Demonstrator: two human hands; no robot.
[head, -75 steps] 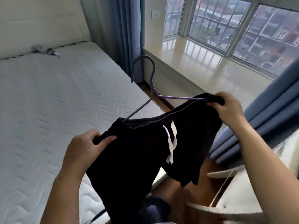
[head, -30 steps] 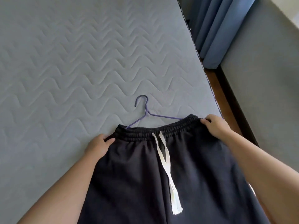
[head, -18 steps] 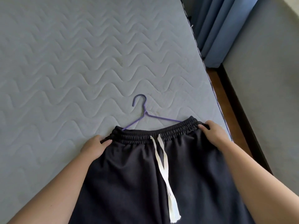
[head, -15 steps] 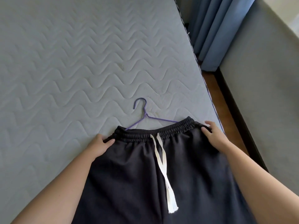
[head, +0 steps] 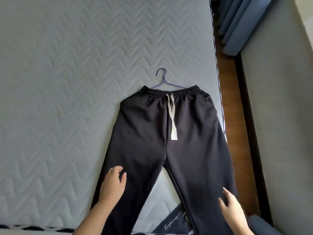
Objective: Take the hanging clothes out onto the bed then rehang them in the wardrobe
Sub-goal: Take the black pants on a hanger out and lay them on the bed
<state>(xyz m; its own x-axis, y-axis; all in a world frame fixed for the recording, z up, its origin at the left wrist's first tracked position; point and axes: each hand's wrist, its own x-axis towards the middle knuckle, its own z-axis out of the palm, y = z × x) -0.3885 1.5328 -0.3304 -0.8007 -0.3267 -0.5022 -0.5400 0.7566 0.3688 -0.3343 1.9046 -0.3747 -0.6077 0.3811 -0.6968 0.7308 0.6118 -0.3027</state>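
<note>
Atop wavy-quilted mattress [head: 67,99]: black sweatpants [head: 152,133], thin purple hanger [head: 163,80]; left hand [head: 113,184], right hand [head: 232,207] grip released.

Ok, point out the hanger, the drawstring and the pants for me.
hanger [head: 164,81], head view, where the neck meets the arms.
drawstring [head: 173,129], head view, lower part of the white strip.
pants [head: 144,126], head view, upper leg fabric.

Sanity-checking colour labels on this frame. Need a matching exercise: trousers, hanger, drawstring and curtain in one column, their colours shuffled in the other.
Things:
1. trousers
2. hanger
3. drawstring
4. curtain

Colours:
A. white
B. blue
C. black
D. purple

Pairs: 1-C, 2-D, 3-A, 4-B
</note>
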